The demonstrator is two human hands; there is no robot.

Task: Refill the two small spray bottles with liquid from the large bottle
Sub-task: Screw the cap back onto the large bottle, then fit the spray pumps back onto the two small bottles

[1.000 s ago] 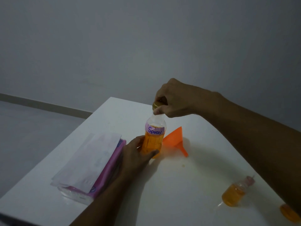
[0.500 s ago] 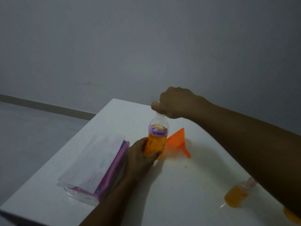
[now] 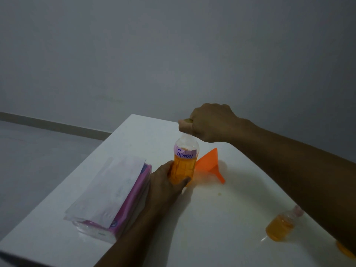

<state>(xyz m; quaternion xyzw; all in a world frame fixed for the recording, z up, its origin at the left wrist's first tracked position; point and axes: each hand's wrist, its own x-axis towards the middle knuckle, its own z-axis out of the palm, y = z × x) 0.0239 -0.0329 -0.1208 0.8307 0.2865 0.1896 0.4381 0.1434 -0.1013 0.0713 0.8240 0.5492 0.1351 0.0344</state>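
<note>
**Left hand (image 3: 165, 182) and right hand (image 3: 208, 124) both on the large bottle (image 3: 185, 164)**

The left hand grips the bottle's lower body, keeping it upright on the white bench (image 3: 212, 218). The right hand's fingers curl over the cap (image 3: 187, 120). An orange funnel (image 3: 209, 162) lies on its side just beside the bottle. A small spray bottle (image 3: 280, 227) sits near the right forearm, and a pink tissue pack (image 3: 115, 195) lies beside the left hand.

Orange liquid in large bottle (image 3: 183, 168) (purple "Spray" label), orange funnel (image 3: 209, 163), white table (image 3: 221, 228).
</note>
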